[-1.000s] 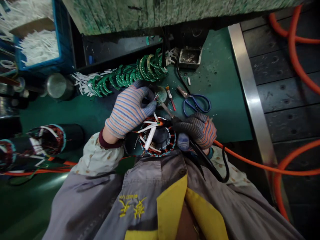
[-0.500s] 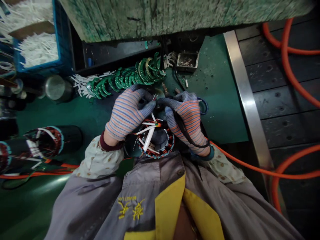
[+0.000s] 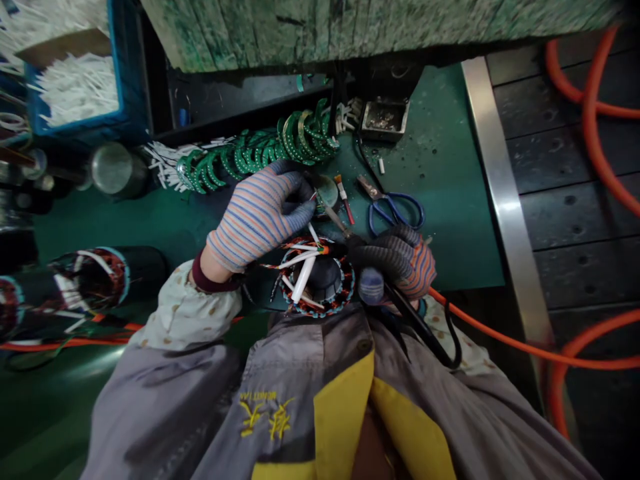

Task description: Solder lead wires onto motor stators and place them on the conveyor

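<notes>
My left hand [image 3: 260, 217], in a striped glove, is closed with its fingertips pinching a thin wire end above a white-sleeved lead [image 3: 313, 233]. That lead rises from a motor stator [image 3: 345, 290] with copper windings and white sleeves, close against my body. My right hand [image 3: 403, 263], gloved too, is wrapped around the dark handle of what looks like a soldering iron [image 3: 337, 220]. Its metal shaft slants up and left toward the left fingertips; whether the tip touches the wire I cannot tell. A round tin [image 3: 327, 191] sits just behind the tip.
Blue-handled cutters [image 3: 395, 208] and a small brush [image 3: 344, 199] lie beyond my right hand. Green curved strips [image 3: 255, 152] line the back, near a metal tray [image 3: 385, 119]. Other stators [image 3: 143, 277] stand left. An orange hose [image 3: 500, 340] runs right.
My right hand has moved right and toward me, away from the left fingertips, and the iron's shaft now shows. Cutters and brush have come into sight. The left hand still pinches the wire.
</notes>
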`<act>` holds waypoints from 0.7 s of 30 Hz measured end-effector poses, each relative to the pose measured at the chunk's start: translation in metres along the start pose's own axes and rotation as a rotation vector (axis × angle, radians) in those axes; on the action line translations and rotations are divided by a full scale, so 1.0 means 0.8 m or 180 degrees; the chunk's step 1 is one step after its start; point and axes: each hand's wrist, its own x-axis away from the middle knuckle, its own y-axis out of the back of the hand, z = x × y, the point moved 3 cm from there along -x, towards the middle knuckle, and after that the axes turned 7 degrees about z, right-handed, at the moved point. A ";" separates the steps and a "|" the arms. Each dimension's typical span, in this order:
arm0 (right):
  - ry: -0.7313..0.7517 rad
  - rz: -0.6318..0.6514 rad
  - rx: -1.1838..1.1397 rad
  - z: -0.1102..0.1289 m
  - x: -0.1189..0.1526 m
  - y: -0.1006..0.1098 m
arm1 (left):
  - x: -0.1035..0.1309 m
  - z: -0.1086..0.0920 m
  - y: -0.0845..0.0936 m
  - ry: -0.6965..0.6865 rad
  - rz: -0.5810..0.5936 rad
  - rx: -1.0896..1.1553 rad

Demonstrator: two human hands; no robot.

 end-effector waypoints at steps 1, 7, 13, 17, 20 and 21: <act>-0.0029 0.0052 0.0010 -0.001 0.002 -0.001 | 0.000 0.000 0.000 0.0008 0.0008 -0.0025; -0.0043 0.0065 -0.0035 -0.002 0.007 -0.005 | 0.003 -0.003 -0.006 0.0043 -0.0097 -0.0089; 0.0054 -0.0235 -0.0112 0.004 -0.003 0.001 | 0.010 -0.006 -0.012 0.0032 -0.0291 0.0177; 0.0107 -0.0339 -0.0147 0.006 -0.010 0.004 | 0.012 -0.004 -0.015 0.0017 -0.0386 0.0398; 0.0210 -0.0511 -0.0240 0.008 -0.014 0.005 | 0.012 -0.003 -0.016 -0.0018 -0.0449 0.0447; 0.0215 -0.0552 -0.0245 0.009 -0.015 0.004 | 0.012 -0.004 -0.016 -0.0041 -0.0466 0.0449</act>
